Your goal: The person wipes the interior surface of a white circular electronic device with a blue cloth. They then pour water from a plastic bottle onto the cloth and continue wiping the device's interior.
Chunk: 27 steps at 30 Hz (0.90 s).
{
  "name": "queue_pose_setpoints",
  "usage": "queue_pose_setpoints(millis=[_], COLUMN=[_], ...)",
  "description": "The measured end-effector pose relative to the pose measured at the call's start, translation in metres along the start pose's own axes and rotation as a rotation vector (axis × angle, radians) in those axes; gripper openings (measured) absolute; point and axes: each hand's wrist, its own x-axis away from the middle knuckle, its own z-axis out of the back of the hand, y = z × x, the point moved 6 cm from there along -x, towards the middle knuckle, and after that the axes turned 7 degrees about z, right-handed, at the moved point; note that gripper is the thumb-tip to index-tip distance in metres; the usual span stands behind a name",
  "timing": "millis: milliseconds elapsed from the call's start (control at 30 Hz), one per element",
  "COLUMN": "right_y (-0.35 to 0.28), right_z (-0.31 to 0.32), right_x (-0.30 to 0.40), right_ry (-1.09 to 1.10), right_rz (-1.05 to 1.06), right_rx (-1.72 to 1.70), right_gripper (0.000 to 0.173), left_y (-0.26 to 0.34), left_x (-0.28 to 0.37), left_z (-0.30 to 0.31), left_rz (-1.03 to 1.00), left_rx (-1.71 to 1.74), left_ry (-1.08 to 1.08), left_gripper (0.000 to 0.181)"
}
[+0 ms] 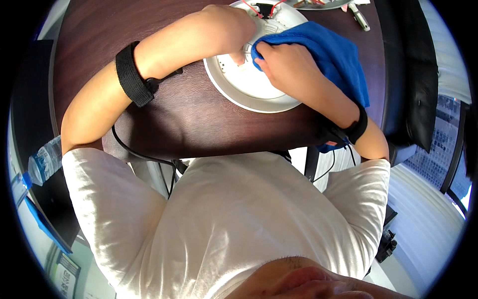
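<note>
A round white fixture (248, 89), resembling a ceiling lamp base, lies on the dark reddish-brown tabletop with its inner side up. Near its far edge sits a black component (264, 10) with red wires. My left hand (229, 31) reaches over the fixture from the left. One fingertip touches its inner face, while most of the fingers are hidden under the hand. In my right hand (287, 61) is a bunched blue cloth (332, 52), pressed against the fixture's inner face. The rest of the cloth drapes over the right rim onto the table.
Beyond the fixture stands a metal dish (328, 5) with small parts in it. A light-handled tool (359, 18) rests to its right. Black padded seating (410, 74) borders the table's right side. A plastic bottle (44, 160) is at far left; a black cable (130, 149) hangs over the near edge.
</note>
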Motion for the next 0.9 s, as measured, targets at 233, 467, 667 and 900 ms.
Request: queue_pose_setpoints(millis=[233,467,667,900], right_y=[0.000,0.011,0.006,-0.003], right_z=[0.006,0.005,0.006,0.006], right_x=[-0.003,-0.016,-0.005,-0.002], right_ry=[0.185,0.118,0.148,0.092], right_rz=[0.107,0.045,0.037,0.086], right_rx=[0.206,0.254,0.139,0.138], right_gripper=[0.012,0.012,0.010,0.017], left_y=[-0.002,0.002,0.000,0.009], left_x=[-0.008,-0.003,-0.004,-0.007], left_z=[-0.004,-0.002,-0.003,0.005], left_rz=[0.093,0.113,0.093,0.078], left_rx=[-0.033,0.013,0.052,0.011], left_ry=[-0.200,-0.186,-0.186,-0.204], left_gripper=[0.045,0.040,0.037,0.036])
